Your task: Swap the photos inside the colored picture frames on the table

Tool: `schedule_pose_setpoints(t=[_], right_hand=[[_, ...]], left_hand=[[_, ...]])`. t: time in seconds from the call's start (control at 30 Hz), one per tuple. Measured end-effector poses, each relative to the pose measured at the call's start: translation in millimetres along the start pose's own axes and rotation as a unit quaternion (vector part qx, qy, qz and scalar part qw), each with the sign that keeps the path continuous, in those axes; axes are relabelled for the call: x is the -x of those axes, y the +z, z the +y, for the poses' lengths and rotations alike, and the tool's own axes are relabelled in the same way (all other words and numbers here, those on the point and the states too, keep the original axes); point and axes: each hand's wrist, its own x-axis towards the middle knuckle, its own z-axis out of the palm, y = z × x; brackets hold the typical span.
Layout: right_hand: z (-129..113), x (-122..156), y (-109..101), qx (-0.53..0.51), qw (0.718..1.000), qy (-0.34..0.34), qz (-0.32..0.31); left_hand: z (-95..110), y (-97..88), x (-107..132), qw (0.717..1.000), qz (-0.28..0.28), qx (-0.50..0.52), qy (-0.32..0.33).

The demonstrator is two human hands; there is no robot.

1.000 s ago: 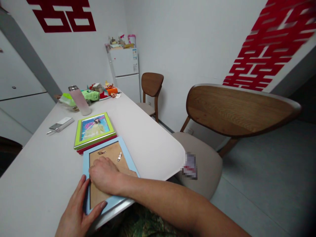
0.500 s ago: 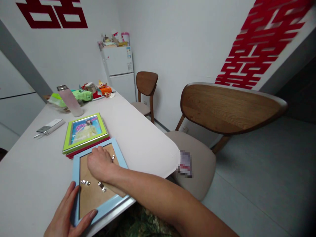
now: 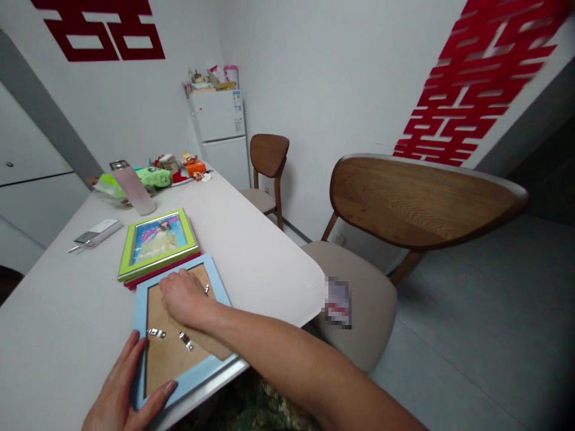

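Pale blue picture frame lay back-up on the white table, right at the table's near edge and turned at an angle to it. Its brown backing board carried three small metal clips, two toward the near side and one by the far border. The left hand gripped the frame's near left corner, fingers spread wide along the left border and thumb lying across the near border. The right hand rested on the backing board near the far border, its fingers bunched together just beside the far clip; whether they pinched anything, I could not tell. A brown flap ran under the right wrist. Just beyond, a green picture frame sat on a red frame. To the left lay a white-and-silver device, and farther off stood a frosted pink bottle. A wooden-backed chair stood right of the table.
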Motion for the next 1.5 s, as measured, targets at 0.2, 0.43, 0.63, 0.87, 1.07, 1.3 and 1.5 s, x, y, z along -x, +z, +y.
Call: schedule_pose_setpoints(t=[0.2, 0.43, 0.63, 0.87, 1.07, 1.3, 1.5], right_hand=[[1, 11, -13, -0.014, 1.0, 0.004, 0.003], [14, 66, -44, -0.037, 0.999, 0.023, 0.012], [-4, 91, -34, -0.016, 0.999, 0.025, -0.033], [-9, 77, -52, -0.056, 0.997, 0.037, -0.049], [-39, 76, -73, -0.092, 0.996, -0.001, -0.014], [-6, 77, -60, -0.065, 0.995, 0.073, 0.008], [32, 78, -38, 0.044, 0.983, 0.172, -0.043]], left_hand=[[12, -0.9, 4, 1.0, 0.009, 0.015, -0.011], [25, -7.3, 9, 0.998, -0.015, 0.05, -0.044], [33, -12.7, 11, 0.991, -0.009, 0.111, -0.075], [32, -19.0, 11, 0.962, 0.049, 0.254, -0.082], [49, -43.8, -5, 0.786, 0.045, 0.6, -0.14], [-4, -65.4, 16, 0.743, 0.077, 0.613, -0.257], [-47, -77.6, 31, 0.795, 0.06, 0.526, -0.297]])
